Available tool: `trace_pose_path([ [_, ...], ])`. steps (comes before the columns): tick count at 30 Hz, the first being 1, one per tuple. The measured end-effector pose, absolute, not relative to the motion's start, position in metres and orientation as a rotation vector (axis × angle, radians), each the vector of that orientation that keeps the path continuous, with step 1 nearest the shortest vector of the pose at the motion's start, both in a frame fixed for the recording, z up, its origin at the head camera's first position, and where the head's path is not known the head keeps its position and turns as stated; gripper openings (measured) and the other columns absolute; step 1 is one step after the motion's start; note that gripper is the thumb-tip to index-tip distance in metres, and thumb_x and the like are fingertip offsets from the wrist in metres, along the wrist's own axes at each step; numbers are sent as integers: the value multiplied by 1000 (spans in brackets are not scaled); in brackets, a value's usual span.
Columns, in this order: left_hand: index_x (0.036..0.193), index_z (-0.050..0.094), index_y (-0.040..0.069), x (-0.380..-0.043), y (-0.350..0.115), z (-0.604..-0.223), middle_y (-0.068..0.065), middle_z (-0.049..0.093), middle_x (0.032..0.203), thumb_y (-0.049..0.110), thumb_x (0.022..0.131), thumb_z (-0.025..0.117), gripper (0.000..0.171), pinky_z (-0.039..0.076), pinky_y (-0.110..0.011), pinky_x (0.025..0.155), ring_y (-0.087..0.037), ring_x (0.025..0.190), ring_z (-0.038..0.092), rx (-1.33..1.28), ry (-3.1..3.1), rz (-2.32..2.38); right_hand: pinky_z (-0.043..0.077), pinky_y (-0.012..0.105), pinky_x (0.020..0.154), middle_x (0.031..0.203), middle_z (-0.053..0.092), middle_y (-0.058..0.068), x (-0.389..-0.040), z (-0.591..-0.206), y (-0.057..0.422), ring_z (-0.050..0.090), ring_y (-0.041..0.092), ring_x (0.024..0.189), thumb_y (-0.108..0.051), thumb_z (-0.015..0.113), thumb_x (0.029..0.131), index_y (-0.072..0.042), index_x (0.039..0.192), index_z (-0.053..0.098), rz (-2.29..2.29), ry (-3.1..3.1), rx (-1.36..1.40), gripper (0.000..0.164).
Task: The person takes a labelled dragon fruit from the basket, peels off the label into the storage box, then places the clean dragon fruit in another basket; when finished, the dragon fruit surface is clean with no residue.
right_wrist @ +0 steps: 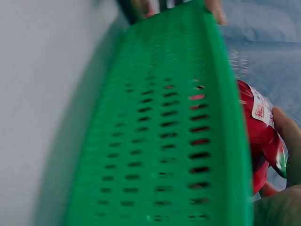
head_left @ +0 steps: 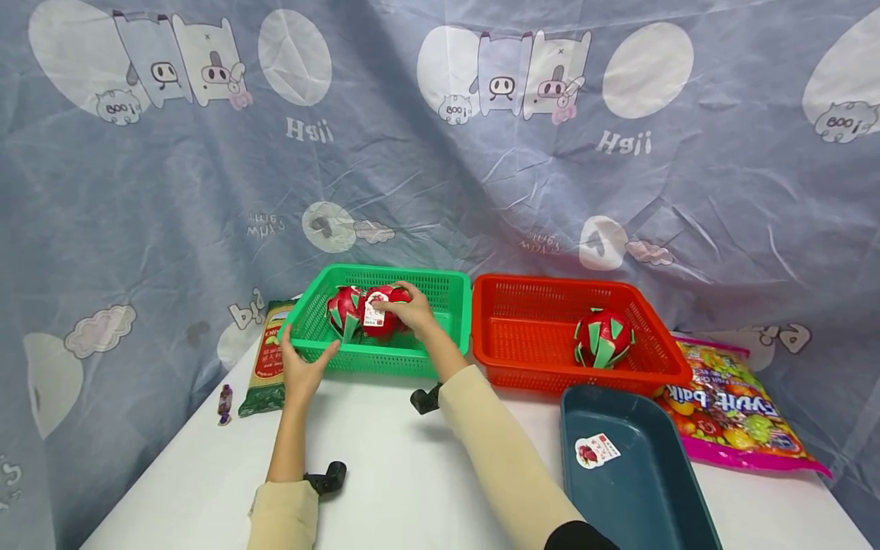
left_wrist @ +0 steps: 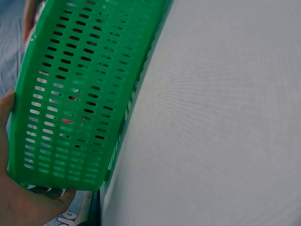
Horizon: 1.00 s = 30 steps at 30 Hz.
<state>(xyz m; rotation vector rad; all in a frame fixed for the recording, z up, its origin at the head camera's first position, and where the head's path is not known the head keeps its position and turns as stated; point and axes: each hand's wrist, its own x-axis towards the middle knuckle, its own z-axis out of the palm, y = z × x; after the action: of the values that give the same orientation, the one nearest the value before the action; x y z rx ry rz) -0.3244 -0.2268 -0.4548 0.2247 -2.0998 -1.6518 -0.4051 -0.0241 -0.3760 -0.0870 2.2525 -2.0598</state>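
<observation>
A red dragon fruit [head_left: 389, 327] with a white label [head_left: 374, 313] is held by my right hand [head_left: 415, 309], over the green basket [head_left: 385, 356]. In the right wrist view, the thumb and fingers close around this dragon fruit [right_wrist: 256, 127], beside the basket's rim. A second dragon fruit [head_left: 341, 307] lies against it on the left, inside the basket. My left hand [head_left: 301, 372] grips the basket's near left corner, thumb on the front rim and fingers along the left side. The left wrist view shows that hand [left_wrist: 28, 202] around the green corner.
Right of the green basket stands a red basket [head_left: 522, 370] with one dragon fruit [head_left: 604, 338]. A dark blue tray [head_left: 635, 496] bears a similar label [head_left: 596, 451]. Bags [head_left: 736, 409] [head_left: 266, 367] flank the baskets; a small wrapped candy [head_left: 224, 405] lies far left.
</observation>
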Motion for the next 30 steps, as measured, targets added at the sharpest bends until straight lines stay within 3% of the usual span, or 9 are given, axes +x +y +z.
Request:
trace_pose_path([
  [7,148,5,19,-322,-223,-458,-11,8,151,41,73,76,106,14,-53,107,-30,138,8,228,-2085,-1666,54,38,68,119,51,8,-376,-341,3,62,27,91,-20,79,73,-29,128,51,-2366,2058,-199,62],
  [15,148,5,19,-323,-219,-464,-12,8,151,40,74,76,104,14,-52,107,-30,138,8,215,-2091,-1677,53,38,73,115,48,11,-304,-325,34,59,27,96,-15,76,76,-30,129,50,-2507,2013,-379,60],
  [22,148,6,20,-325,-223,-461,-10,9,151,41,76,73,100,14,-52,108,-28,138,9,201,-2105,-1645,53,38,72,119,50,8,-244,-340,59,54,29,99,-17,76,77,-32,133,47,-2298,2225,-483,65],
  [30,147,8,24,-329,-222,-460,-8,11,151,42,77,72,96,15,-48,108,-26,137,12,207,-2097,-1630,53,33,68,122,43,4,-200,-384,78,45,28,106,-30,81,69,-43,130,47,-2013,2470,-349,71],
])
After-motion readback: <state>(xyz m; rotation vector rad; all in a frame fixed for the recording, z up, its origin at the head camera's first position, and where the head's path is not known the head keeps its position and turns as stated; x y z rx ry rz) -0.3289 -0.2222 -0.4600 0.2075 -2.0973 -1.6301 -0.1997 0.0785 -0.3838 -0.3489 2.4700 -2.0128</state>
